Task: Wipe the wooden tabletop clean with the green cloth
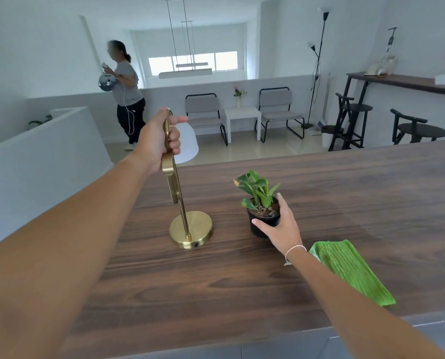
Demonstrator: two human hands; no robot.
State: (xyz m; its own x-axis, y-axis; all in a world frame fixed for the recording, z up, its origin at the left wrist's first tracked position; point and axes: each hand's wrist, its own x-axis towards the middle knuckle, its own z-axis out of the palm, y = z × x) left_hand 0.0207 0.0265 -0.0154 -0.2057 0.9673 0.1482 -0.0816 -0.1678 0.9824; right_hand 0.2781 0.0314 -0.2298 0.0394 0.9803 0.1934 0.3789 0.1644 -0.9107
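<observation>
- Left hand (pixel 156 141) curled tight round the upper stem of the brass lamp (pixel 176 187), thumb pointing out toward the white shade (pixel 187 143); a firm grip, holding the stem well above the tabletop (pixel 345 182).
- Lamp stem tilted, slanting down to the round brass base (pixel 191 229), with a small dark button on the base's near edge (whether the base sits flat or slightly lifted cannot be told).
- Right hand (pixel 281 226) wrapped about the black pot (pixel 264 224) of a small plant (pixel 257 189), thumb across the near side, fingers round the right side; grip narrow, closed on the pot.
- Thin white bracelet (pixel 295 251) at the right wrist.
- Pot standing upright on the dark wood, right of the lamp base and apart from it.
- Green cloth (pixel 353 272) lying folded on the tabletop to the right of the right forearm, near the front edge, in neither hand.
- Beyond the far edge: two grey chairs (pixel 205 112) flanking a small white side table (pixel 242 117), a black floor lamp (pixel 318 66), dark bar stools (pixel 418 130) under a high counter (pixel 407 82).
- At the back left, another person (pixel 126 94) in a grey top and dark trousers, carrying a rounded silver object.
</observation>
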